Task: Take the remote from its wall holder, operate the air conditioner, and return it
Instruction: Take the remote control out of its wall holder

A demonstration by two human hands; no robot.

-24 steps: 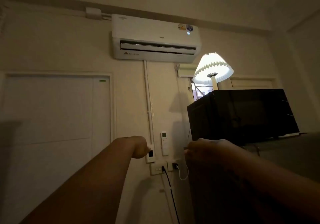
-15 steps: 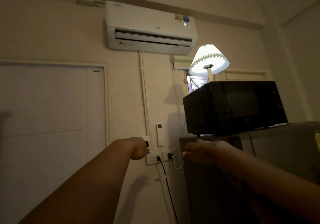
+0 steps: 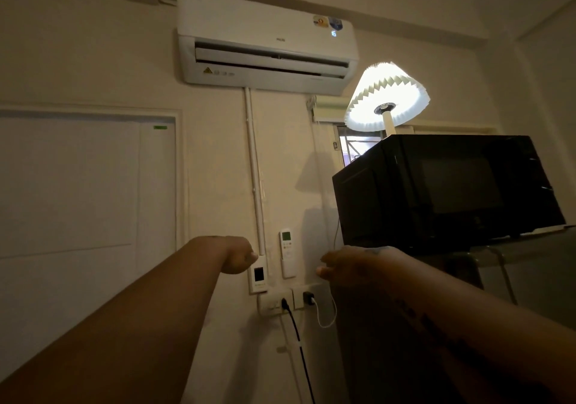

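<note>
A white remote (image 3: 287,245) stands upright in its wall holder (image 3: 288,267), low on the wall under the white air conditioner (image 3: 266,41), whose flap is open and display lit. My left hand (image 3: 239,254) is a loose fist just left of the remote, beside a small white wall box (image 3: 258,275). My right hand (image 3: 347,267) hovers to the right of the holder, fingers curled, nothing in it. Neither hand touches the remote.
A black microwave (image 3: 442,185) sits on a dark cabinet at the right, with a lit pleated lamp (image 3: 387,98) on top. Wall sockets (image 3: 290,300) with a black cable and a white charger lie below the holder. A white door (image 3: 84,201) fills the left.
The view has tilted and come closer to the wall. Both hands have stayed near the remote; the left fist shifted slightly off the wall box, which now shows fully.
</note>
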